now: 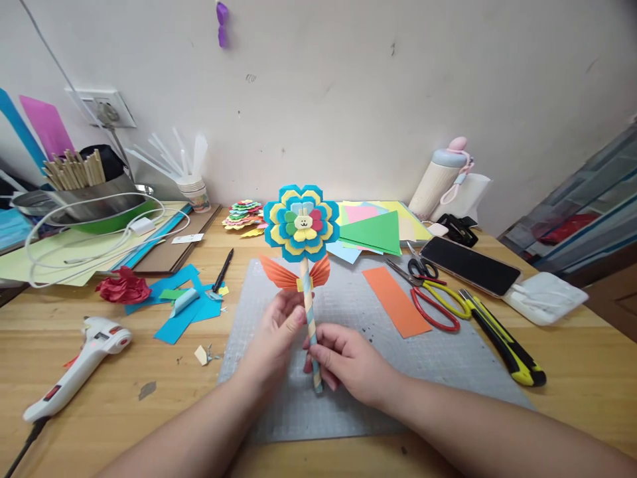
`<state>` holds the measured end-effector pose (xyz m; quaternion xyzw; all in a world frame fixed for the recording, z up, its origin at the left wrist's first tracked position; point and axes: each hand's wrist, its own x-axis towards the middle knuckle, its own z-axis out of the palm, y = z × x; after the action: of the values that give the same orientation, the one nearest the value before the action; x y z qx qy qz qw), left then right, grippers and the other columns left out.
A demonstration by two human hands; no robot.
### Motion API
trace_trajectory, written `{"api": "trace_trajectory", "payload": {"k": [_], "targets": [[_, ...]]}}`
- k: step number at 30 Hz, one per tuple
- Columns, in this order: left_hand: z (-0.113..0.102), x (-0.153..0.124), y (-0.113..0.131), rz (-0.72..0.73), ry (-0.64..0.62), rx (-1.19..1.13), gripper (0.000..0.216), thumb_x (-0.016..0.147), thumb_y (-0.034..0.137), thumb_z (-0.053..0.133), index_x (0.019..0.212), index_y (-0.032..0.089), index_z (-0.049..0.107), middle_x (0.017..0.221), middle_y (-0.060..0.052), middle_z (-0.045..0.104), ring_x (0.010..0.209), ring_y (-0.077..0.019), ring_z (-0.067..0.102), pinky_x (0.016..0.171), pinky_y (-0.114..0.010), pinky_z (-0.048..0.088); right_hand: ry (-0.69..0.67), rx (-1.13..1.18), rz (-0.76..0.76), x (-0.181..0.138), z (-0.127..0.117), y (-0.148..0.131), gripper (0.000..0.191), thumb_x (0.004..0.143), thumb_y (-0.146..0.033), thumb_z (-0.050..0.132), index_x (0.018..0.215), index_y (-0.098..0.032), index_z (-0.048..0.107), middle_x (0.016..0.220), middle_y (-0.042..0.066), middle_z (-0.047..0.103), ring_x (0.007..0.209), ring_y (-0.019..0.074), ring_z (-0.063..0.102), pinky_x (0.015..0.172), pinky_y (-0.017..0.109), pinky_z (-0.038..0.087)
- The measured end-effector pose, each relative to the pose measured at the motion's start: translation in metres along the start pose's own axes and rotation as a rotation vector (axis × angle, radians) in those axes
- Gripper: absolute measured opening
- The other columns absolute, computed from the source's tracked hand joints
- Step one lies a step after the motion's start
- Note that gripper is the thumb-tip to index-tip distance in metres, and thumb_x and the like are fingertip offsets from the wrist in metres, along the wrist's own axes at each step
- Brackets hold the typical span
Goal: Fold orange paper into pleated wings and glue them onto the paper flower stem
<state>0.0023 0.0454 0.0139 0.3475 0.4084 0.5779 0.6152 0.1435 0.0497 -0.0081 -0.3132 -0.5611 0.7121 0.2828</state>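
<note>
A paper flower (302, 224) with layered blue and yellow petals and a small drawn face stands upright over the grey cutting mat (269, 411). Its striped paper stem (309, 307) carries two pleated orange paper leaves (279, 271) below the bloom. My right hand (348, 358) pinches the stem near its lower end between thumb and fingers. Just above, on the left side, my left hand (281, 325) curls around the stem, thumb against it; some of its fingers are hidden behind. An orange paper strip (397, 302) lies on the mat to the right.
Scissors (438, 305) and a yellow-black utility knife (505, 338) lie at the right, beside a phone (470, 265). At the left are a white glue gun (79, 365), crumpled red paper (123, 285) and blue scraps (186, 309). Coloured sheets (373, 232) and a bottle (440, 176) stand behind.
</note>
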Motion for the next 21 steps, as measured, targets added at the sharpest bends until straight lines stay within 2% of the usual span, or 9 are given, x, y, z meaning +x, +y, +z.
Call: {"api": "trace_trajectory", "payload": {"k": [2, 4, 11, 21], "targets": [[-0.003, 0.004, 0.005, 0.020, -0.008, -0.062, 0.031, 0.080, 0.042, 0.063, 0.098, 0.017, 0.061, 0.101, -0.008, 0.063, 0.093, -0.0174, 0.058, 0.077, -0.026, 0.047, -0.014, 0.005, 0.024, -0.001, 0.000, 0.001, 0.025, 0.085, -0.041, 0.053, 0.083, -0.016, 0.050, 0.070, 0.001, 0.061, 0.039, 0.0034, 0.040, 0.040, 0.019, 0.029], [-0.005, 0.008, 0.007, 0.007, -0.007, -0.135, 0.024, 0.084, 0.039, 0.059, 0.091, 0.016, 0.063, 0.099, -0.008, 0.066, 0.099, -0.0192, 0.058, 0.086, -0.029, 0.045, -0.020, -0.001, 0.046, -0.001, 0.000, 0.001, 0.027, 0.084, -0.042, 0.053, 0.084, -0.015, 0.051, 0.071, 0.001, 0.062, 0.038, 0.0030, 0.041, 0.040, 0.019, 0.029], [-0.009, 0.011, 0.006, -0.062, 0.053, -0.243, 0.016, 0.082, 0.029, 0.063, 0.085, 0.014, 0.067, 0.092, -0.007, 0.070, 0.093, -0.0179, 0.063, 0.087, -0.030, 0.046, -0.048, 0.022, 0.107, -0.002, 0.001, 0.004, 0.029, 0.083, -0.044, 0.054, 0.084, -0.016, 0.049, 0.070, 0.000, 0.062, 0.035, 0.0020, 0.040, 0.035, 0.017, 0.028], [-0.011, 0.012, 0.003, -0.075, 0.057, -0.252, 0.015, 0.080, 0.028, 0.066, 0.079, 0.013, 0.067, 0.090, -0.008, 0.072, 0.092, -0.0178, 0.065, 0.087, -0.029, 0.048, -0.053, 0.031, 0.142, -0.001, 0.000, 0.006, 0.026, 0.083, -0.041, 0.053, 0.091, -0.017, 0.047, 0.069, -0.001, 0.062, 0.033, 0.0020, 0.041, 0.030, 0.014, 0.028]]}}
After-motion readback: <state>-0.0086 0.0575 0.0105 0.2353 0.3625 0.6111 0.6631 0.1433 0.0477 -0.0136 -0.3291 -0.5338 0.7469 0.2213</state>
